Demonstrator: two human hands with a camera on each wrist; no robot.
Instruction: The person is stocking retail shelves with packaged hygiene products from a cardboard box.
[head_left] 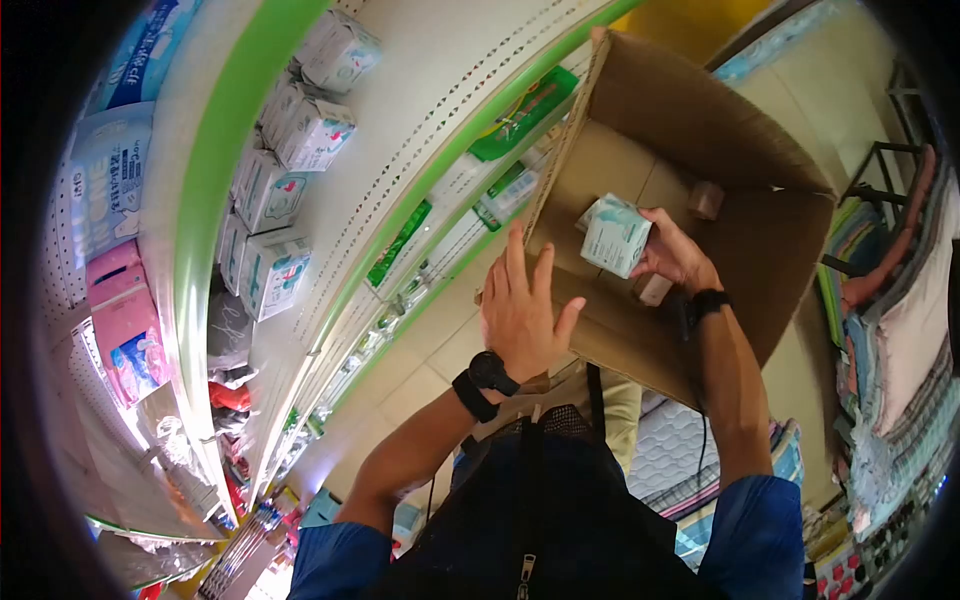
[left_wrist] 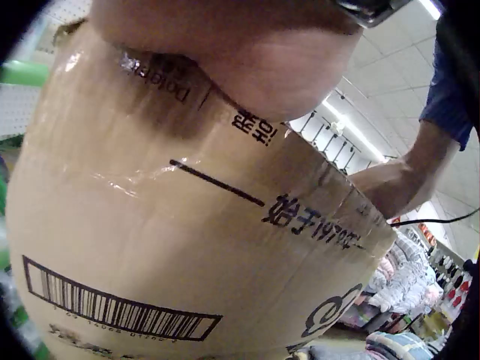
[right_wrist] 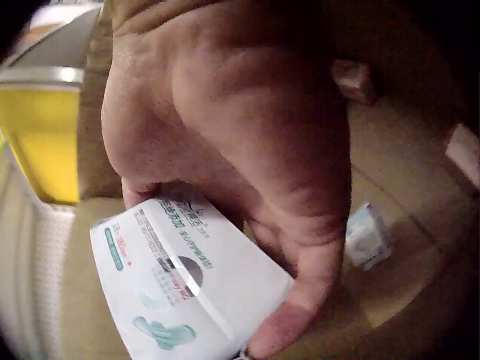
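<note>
My right hand (head_left: 676,252) grips a small white and teal box (head_left: 616,238) inside a large open cardboard carton (head_left: 800,235). In the right wrist view the thumb and fingers of that hand (right_wrist: 232,142) pinch the box (right_wrist: 187,277) at its edges. Another small white pack (right_wrist: 367,235) lies on the carton's bottom behind it. My left hand (head_left: 525,312) rests on the carton's near-left rim with its fingers spread and straight. The left wrist view shows the palm's heel (left_wrist: 247,60) against the printed cardboard side (left_wrist: 150,225).
Shelves with green edges (head_left: 215,150) stand on the left, holding white boxes (head_left: 275,275) and pink packs (head_left: 125,330). Two small pinkish boxes, one of them at the carton's far side (head_left: 705,200), lie inside. Folded bedding (head_left: 910,350) is stacked on the right.
</note>
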